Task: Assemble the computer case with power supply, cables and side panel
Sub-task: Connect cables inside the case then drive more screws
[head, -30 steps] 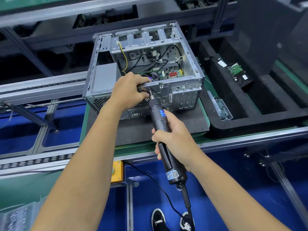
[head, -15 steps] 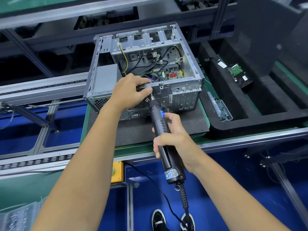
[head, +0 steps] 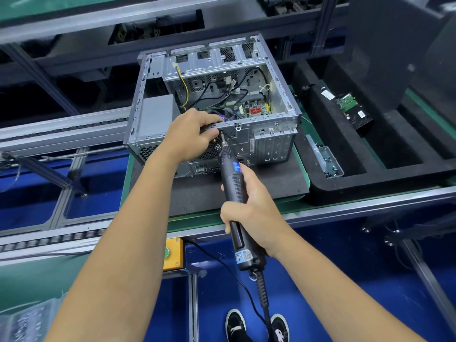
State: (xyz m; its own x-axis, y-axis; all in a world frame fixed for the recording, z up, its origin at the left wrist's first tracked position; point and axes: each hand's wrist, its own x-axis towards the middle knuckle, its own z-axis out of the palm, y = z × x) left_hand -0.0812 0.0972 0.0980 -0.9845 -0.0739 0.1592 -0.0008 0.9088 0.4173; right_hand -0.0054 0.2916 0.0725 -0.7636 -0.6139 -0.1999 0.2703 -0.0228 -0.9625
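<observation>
The right hand (head: 249,208) is gripping an electric screwdriver (head: 234,193), its tip pressing against the rear edge of the open computer case (head: 271,144). The left hand (head: 192,134) is clutching that top rear edge. The case is sitting on a dark mat (head: 271,178), cables (head: 222,95) lying inside.

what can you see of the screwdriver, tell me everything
The screwdriver is a long, slim powered tool with a black, plastic-looking ribbed body, a blue label near the front, a printed sticker near the rear and a short metal bit. A black cable hangs from its rear. It tilts up and away, bit against the case rear edge. The right hand grips its middle.
</observation>
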